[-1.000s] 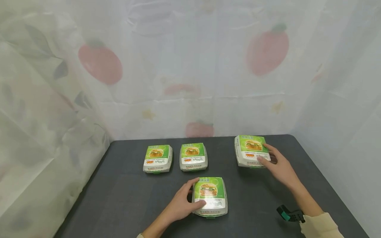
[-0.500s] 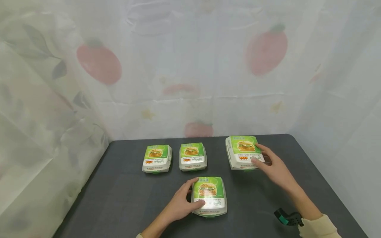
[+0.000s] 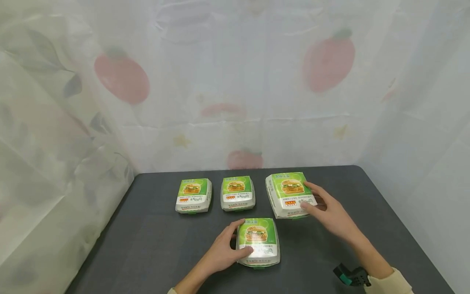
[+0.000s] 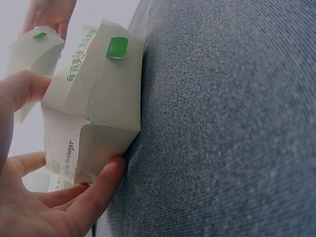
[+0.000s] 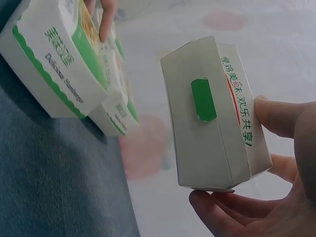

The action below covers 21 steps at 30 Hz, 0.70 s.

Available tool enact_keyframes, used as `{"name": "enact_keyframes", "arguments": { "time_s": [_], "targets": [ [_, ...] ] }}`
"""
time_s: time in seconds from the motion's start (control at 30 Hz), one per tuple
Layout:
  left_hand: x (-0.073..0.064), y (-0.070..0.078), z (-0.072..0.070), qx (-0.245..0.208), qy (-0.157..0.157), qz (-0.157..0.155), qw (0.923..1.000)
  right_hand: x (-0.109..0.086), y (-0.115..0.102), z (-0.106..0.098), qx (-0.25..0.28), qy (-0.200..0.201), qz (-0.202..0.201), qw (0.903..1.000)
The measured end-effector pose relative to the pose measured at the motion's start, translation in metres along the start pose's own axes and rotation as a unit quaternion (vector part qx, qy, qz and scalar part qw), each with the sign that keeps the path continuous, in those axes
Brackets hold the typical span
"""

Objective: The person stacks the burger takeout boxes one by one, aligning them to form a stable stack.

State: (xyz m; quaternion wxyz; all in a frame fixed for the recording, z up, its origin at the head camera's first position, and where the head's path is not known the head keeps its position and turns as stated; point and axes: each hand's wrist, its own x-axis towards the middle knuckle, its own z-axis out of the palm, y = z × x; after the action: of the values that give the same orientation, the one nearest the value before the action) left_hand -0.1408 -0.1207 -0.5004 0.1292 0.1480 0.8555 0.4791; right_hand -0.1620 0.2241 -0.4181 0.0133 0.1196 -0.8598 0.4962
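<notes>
My left hand [image 3: 224, 250] grips the left side of a green and white burger box [image 3: 258, 243] at the front middle of the table. In the left wrist view that box [image 4: 111, 89] sits on the dark cloth surface, with fingers under its side and the thumb on its lid. My right hand [image 3: 330, 212] holds a second burger box [image 3: 291, 195] by its right side. The right wrist view shows this box [image 5: 207, 118] raised off the table, thumb on top and fingers beneath. Its green tab faces the camera.
Two more burger boxes stand side by side toward the back: one at the left [image 3: 193, 196] and one at the middle [image 3: 238, 193]. The dark table [image 3: 154, 253] ends at a pale curtain [image 3: 235, 81] printed with fruit. A black wrist strap [image 3: 352, 275] is on the right arm.
The right hand has carried its burger box leftward and slightly nearer, toward the middle of the table. The left hand and its box have stayed in place.
</notes>
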Motion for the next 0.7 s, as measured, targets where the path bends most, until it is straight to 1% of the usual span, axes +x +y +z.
{"name": "enact_keyframes", "arguments": {
  "time_s": [0.17, 0.37, 0.47, 0.53, 0.7],
  "targets": [
    [0.0, -0.001, 0.0, 0.003, 0.0, -0.003, 1.0, -0.002, -0.001, 0.007, 0.028, -0.022, -0.008, 0.9993],
    [0.001, -0.001, 0.0, 0.005, 0.001, -0.006, 1.0, -0.004, 0.003, 0.017, 0.037, -0.039, -0.004, 0.9985],
    [0.001, -0.001, 0.001, 0.005, 0.0, -0.006, 1.0, -0.005, 0.004, 0.022, 0.05, -0.045, 0.002, 0.9977],
    [0.001, -0.001, 0.001, 0.006, 0.0, -0.007, 1.0, -0.006, 0.005, 0.025, 0.055, -0.053, -0.005, 0.9971],
    [0.001, -0.001, 0.001, 0.003, -0.001, -0.006, 1.0, -0.009, 0.007, 0.031, 0.065, -0.061, -0.004, 0.996]
  ]
}}
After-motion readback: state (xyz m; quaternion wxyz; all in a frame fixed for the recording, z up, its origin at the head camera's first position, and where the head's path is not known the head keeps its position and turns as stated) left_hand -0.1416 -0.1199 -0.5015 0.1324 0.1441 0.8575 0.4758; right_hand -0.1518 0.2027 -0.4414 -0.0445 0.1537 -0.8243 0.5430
